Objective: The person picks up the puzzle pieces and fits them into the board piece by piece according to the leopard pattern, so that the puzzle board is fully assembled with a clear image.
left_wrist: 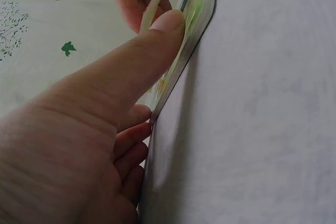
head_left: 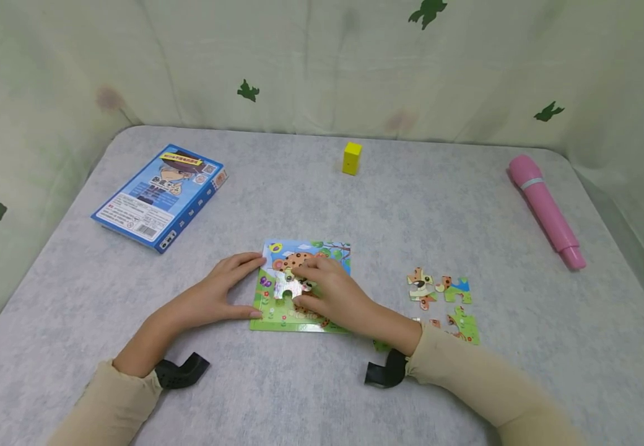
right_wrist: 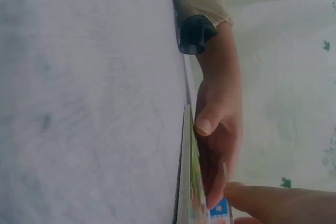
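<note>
Squarish puzzle board (head_left: pixel 275 319) laid on mottled grey tabletop (head_left: pixel 294 390), its left edge touched by the left hand (head_left: pixel 220 292), thumb and fingers spread apart, shiny notched puzzle piece (head_left: pixel 285 285) pinched above the board by the right hand (head_left: pixel 337 292), loose knobbed pieces (head_left: pixel 423 288) strewn right of the board

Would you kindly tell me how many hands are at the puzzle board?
2: the left hand touches the left edge of the puzzle board; the right hand holds a puzzle piece just above it.
</note>
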A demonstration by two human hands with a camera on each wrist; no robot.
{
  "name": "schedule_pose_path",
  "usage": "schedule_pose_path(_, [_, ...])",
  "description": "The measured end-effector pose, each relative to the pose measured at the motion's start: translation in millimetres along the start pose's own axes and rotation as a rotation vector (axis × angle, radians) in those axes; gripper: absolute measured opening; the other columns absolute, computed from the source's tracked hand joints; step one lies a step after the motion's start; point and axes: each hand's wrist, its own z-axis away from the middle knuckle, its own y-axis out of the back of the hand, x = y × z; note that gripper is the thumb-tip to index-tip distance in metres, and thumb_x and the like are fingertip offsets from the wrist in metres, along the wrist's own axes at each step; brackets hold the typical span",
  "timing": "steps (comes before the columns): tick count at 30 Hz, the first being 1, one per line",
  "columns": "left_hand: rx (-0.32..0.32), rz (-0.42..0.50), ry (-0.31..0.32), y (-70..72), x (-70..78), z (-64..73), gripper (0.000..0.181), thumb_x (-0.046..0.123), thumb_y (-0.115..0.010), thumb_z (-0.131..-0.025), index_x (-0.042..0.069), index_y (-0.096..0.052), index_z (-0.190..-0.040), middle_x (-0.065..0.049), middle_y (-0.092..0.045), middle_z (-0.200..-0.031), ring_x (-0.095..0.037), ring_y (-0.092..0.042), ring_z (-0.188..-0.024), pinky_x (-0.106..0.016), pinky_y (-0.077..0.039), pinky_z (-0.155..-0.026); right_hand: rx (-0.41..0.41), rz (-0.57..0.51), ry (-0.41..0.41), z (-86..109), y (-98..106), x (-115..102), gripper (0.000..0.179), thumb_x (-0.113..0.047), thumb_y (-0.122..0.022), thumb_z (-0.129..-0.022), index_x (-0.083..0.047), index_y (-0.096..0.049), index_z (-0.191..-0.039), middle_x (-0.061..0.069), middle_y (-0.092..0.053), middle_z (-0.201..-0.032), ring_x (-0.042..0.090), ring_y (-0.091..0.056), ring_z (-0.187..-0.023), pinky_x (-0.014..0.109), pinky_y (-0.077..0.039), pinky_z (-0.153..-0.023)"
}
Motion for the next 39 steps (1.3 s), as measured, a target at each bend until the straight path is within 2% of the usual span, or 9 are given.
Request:
schedule_pose_path(4, [-0.009, 0.015, -0.016, 1.4, -0.9, -0.4, 0.083, 0.044, -0.070, -0.074, 0.012, -0.033, -0.140, -0.009, -0.024, -0.142, -0.032, -0.017, -0.129, -0.055, -0.021, -0.097, -0.012, 0.033, 0.002, -7.5, -5, 3, 0.044, -0.023, -0.068, -0.082, -0.004, -0.057, -0.120, 0.002, -0.054, -0.111, 0.014, -0.045, -0.099, 0.029, -0.037, -0.085])
schedule_pose_path(7, [-0.010, 0.013, -0.030, 1.2, -0.7, -0.2, 0.076, 0.043, -0.070, -0.075, 0.019, -0.037, -0.139, -0.010, -0.025, -0.142, -0.034, -0.019, -0.128, -0.057, -0.022, -0.095, -0.034, 0.072, -0.005, -12.4, -9, 5, 0.044, -0.026, -0.067, -0.082, -0.007, -0.058, -0.120, 0.004, -0.054, -0.114, 0.015, -0.045, -0.104, 0.032, -0.034, -0.090])
schedule_pose_path(11, [-0.012, -0.001, -0.048, 0.4, -1.6, 0.8, 0.065, 0.043, -0.069, -0.075, 0.026, -0.045, -0.134, -0.010, -0.025, -0.141, -0.035, -0.019, -0.127, -0.057, -0.023, -0.094, -0.056, 0.105, -0.022, -16.9, -12, 6, 0.043, -0.029, -0.066, -0.082, -0.011, -0.059, -0.120, 0.004, -0.054, -0.115, 0.018, -0.044, -0.105, 0.036, -0.035, -0.088])
schedule_pose_path(16, [-0.004, -0.007, -0.063, -0.6, -3.0, 1.5, 0.056, 0.043, -0.068, -0.076, 0.026, -0.054, -0.127, -0.010, -0.026, -0.141, -0.035, -0.020, -0.126, -0.057, -0.024, -0.093, -0.052, 0.109, -0.030, -18.4, -16, 9, 0.047, -0.031, -0.068, -0.080, -0.015, -0.058, -0.122, 0.002, -0.052, -0.114, 0.018, -0.043, -0.103, 0.036, -0.035, -0.086])
schedule_pose_path(24, [0.005, -0.020, -0.063, -0.5, -3.3, 1.7, 0.056, 0.044, -0.069, -0.075, 0.024, -0.055, -0.126, -0.009, -0.028, -0.140, -0.034, -0.022, -0.126, -0.056, -0.025, -0.093, -0.056, 0.030, -0.032, -18.5, -14, 11, 0.049, -0.025, -0.069, -0.080, -0.013, -0.055, -0.126, 0.002, -0.050, -0.116, 0.015, -0.043, -0.107, 0.037, -0.032, -0.092])
schedule_pose_path(28, [0.006, -0.017, -0.064, 0.5, -2.2, 1.7, 0.056, 0.043, -0.070, -0.074, 0.022, -0.056, -0.125, -0.008, -0.029, -0.140, -0.034, -0.022, -0.126, -0.055, -0.024, -0.094, -0.067, 0.031, -0.037, -18.5, -13, 11, 0.050, -0.024, -0.069, -0.080, -0.012, -0.054, -0.126, 0.002, -0.049, -0.118, 0.016, -0.042, -0.108, 0.037, -0.032, -0.092])
schedule_pose_path(35, [0.007, 0.005, -0.058, 2.5, -0.7, 1.7, 0.055, 0.042, -0.071, -0.074, 0.020, -0.057, -0.122, -0.008, -0.030, -0.140, -0.033, -0.022, -0.126, -0.055, -0.023, -0.095, -0.059, 0.128, 0.020, -18.1, -12, 9, 0.051, -0.028, -0.067, -0.081, -0.013, -0.051, -0.128, 0.002, -0.047, -0.117, 0.017, -0.042, -0.101, 0.035, -0.032, -0.086])
schedule_pose_path(39, [0.006, 0.003, -0.061, 1.6, -1.7, 1.5, 0.054, 0.043, -0.070, -0.074, 0.020, -0.057, -0.122, -0.008, -0.030, -0.140, -0.033, -0.022, -0.126, -0.055, -0.023, -0.095, -0.067, 0.204, 0.023, -17.3, -13, 9, 0.050, -0.031, -0.064, -0.084, -0.016, -0.049, -0.129, 0.002, -0.046, -0.118, 0.019, -0.040, -0.100, 0.036, -0.032, -0.084])
